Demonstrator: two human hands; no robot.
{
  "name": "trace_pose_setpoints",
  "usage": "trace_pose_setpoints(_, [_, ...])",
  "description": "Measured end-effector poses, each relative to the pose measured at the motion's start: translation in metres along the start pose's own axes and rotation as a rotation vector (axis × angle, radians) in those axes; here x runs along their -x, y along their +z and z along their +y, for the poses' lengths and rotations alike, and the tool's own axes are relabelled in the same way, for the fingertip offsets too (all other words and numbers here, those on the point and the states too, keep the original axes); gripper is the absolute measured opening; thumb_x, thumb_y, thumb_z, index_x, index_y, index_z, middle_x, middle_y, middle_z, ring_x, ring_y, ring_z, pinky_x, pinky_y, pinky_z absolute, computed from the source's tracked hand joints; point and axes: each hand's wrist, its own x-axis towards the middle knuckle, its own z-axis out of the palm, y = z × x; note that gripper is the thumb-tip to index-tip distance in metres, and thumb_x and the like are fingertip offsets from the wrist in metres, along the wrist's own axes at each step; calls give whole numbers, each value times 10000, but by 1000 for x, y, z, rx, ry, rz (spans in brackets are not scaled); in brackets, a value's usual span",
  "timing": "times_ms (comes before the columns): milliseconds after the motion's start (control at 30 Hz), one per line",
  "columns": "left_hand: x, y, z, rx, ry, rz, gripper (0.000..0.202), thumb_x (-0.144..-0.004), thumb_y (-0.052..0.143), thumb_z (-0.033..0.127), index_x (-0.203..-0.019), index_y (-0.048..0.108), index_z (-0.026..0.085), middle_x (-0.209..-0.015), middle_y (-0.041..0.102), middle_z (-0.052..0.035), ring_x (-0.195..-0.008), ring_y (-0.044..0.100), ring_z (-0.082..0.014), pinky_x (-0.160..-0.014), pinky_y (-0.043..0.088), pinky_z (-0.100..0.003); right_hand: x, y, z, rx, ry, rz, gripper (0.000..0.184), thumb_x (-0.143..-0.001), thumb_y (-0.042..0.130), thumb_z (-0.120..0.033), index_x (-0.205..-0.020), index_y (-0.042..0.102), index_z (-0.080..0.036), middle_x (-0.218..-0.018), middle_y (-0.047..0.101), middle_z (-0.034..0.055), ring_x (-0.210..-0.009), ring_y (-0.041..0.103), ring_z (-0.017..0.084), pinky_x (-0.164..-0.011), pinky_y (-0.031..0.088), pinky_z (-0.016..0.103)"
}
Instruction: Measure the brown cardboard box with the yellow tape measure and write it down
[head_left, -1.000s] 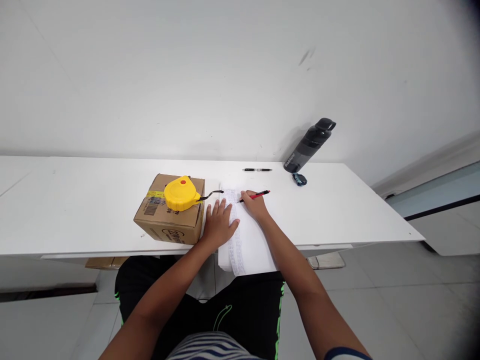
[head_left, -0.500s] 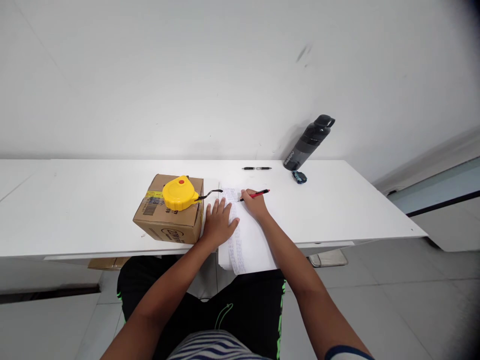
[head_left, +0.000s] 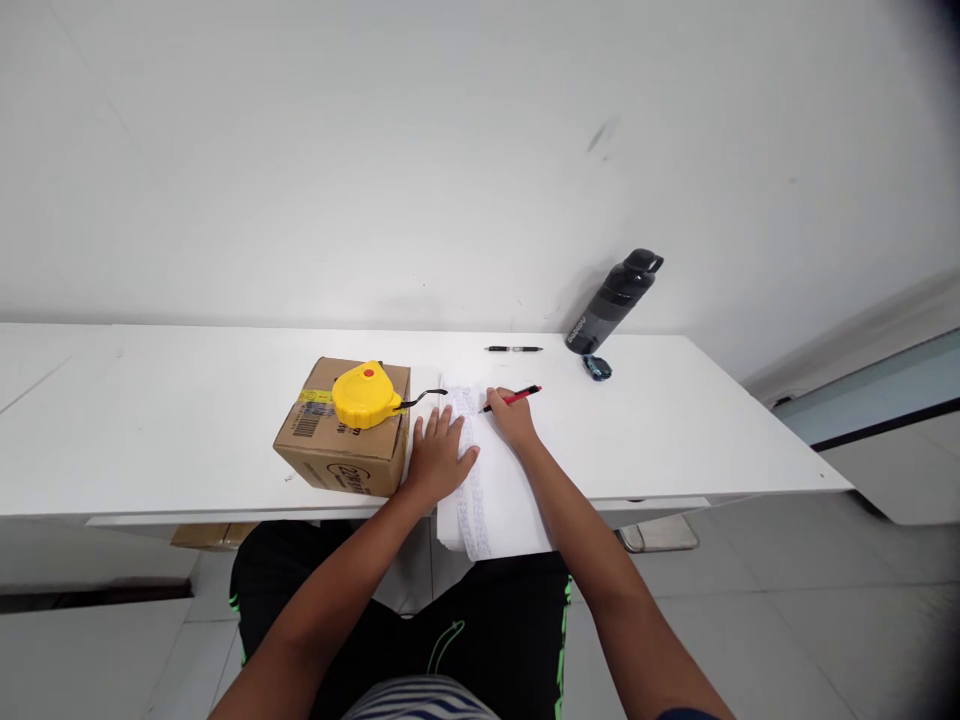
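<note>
My left hand (head_left: 437, 452) lies flat with fingers spread on a white sheet (head_left: 495, 490) that hangs over the near edge of the white table (head_left: 150, 430). A strip of faint printed writing runs down the sheet. My right hand (head_left: 512, 415) is closed around a red pen (head_left: 514, 398), whose tip rests near the top of the sheet. Just left of my left hand stands a cardboard box (head_left: 345, 440) with a yellow tape measure (head_left: 365, 395) on top; its black strap reaches toward the sheet.
A black pen (head_left: 514, 349) lies farther back on the table. A dark water bottle (head_left: 613, 300) leans against the white wall, with a small blue object (head_left: 598, 368) beside it. Grey tiled floor lies to the right.
Both hands stay in place on the sheet. The view has shifted slightly down, so everything sits a little lower in frame.
</note>
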Motion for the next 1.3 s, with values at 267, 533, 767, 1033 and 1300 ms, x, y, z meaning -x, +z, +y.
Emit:
trace_pose_setpoints(267, [15, 4, 0, 79, 273, 196, 340, -976, 527, 309, -1224, 700, 155, -1459, 628, -148, -1448, 497, -333, -1173, 420, -544, 11, 2, -11, 236, -158, 37, 409, -950, 434, -494, -849, 696, -196, -940, 729, 119, -876, 636, 251, -787, 481, 359])
trace_pose_setpoints(533, [121, -118, 8, 112, 755, 787, 322, -975, 542, 310, -1281, 628, 254, -1231, 751, -63, -1336, 598, -225, -1141, 457, -445, 29, 7, -63, 341, -483, -173, 415, -919, 489, -166, -1272, 697, -230, -1494, 575, 158, -1276, 597, 322, -1052, 474, 531])
trace_pose_setpoints(767, [113, -231, -48, 379, -229, 596, 517, -1028, 381, 546, -1345, 624, 217, -1451, 621, -121, -1382, 545, -296, -1161, 435, -498, 94, 42, -179, 179, -629, -438, 771, -878, 652, -611, -1556, 427, -320, -1714, 266, 107, -1522, 377, 375, -1181, 390, 610])
trace_pose_setpoints(1033, [99, -210, -61, 377, -153, 272, 567, -1029, 305, 584, -1348, 655, 271, -1404, 671, -60, -1335, 584, -294, -1139, 433, -458, 88, 69, -185, -79, -476, -310, 565, -783, 728, -415, -1307, 608, -244, -1506, 565, 125, -1383, 544, 311, -1158, 430, 506])
trace_pose_setpoints(1300, [113, -222, -28, 554, -207, 398, 545, -988, 378, 664, -1111, 715, 255, -1144, 757, -44, -1091, 667, -266, -954, 499, -376, 111, 40, -210, -827, -200, -328, 517, -844, 603, -691, -1107, 631, -247, -1049, 719, 53, -958, 693, 249, -794, 610, 408])
